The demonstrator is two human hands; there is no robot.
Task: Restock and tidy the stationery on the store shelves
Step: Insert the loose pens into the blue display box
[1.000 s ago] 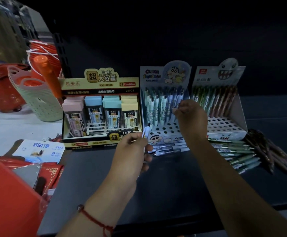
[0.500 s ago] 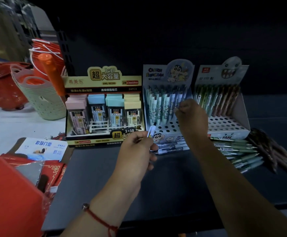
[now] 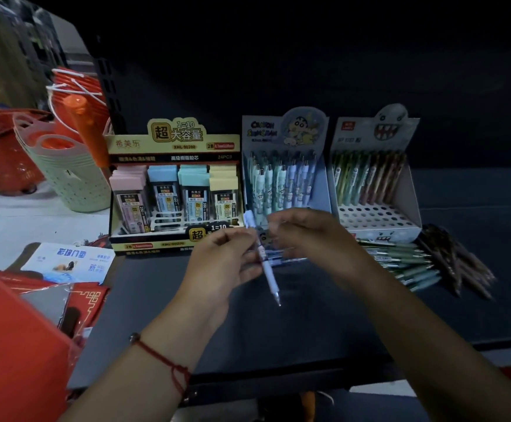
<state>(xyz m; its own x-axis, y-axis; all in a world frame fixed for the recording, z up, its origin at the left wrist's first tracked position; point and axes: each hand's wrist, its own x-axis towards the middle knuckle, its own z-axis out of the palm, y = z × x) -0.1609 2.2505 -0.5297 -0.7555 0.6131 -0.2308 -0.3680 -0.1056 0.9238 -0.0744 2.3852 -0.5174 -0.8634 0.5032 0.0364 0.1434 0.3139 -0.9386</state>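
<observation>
A left hand (image 3: 226, 263) grips a pale-blue cartoon-print pen (image 3: 265, 263) mid-shelf; whether the blurred right hand (image 3: 312, 236) grips it is unclear. The cartoon display box (image 3: 321, 190) looks part-filled; loose green pens (image 3: 406, 263) await near the dark shelf's (image 3: 309, 324) right end.

The yellow-and-black lead refill display box (image 3: 175, 190) reads "超大容量", "1=10", "希美乐", "XML-90200", "2B" and "24PCS" on its header; "超" and "1=10" repeat on its front lip. At its 3 o'clock, the cartoon pen display box (image 3: 284, 132) reads "CRAYON SHIN-CHAN". At 8 o'clock, a white-and-blue leaflet (image 3: 68, 261) shows "新"; its other characters are unclear.
</observation>
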